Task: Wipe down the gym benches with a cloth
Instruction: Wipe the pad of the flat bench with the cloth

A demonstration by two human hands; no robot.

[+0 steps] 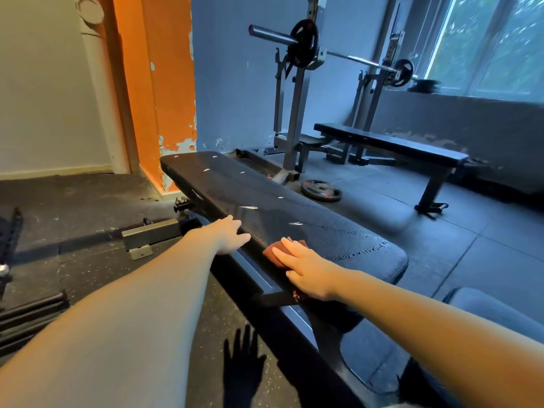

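Head view: the right hand (306, 270) presses the brown cloth (273, 249) flat with straight, close-set fingers (287, 245) at the left edge of the surface (223, 184), toward its near end. The long axis runs ahead to the far left corner. The left hand (231, 235), fingers relaxed, rests on that edge just beside the cloth. No writing is legible.

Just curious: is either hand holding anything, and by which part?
Nothing is gripped. The right hand presses flat on the middle of the cloth; the left hand rests on the edge of the bench.
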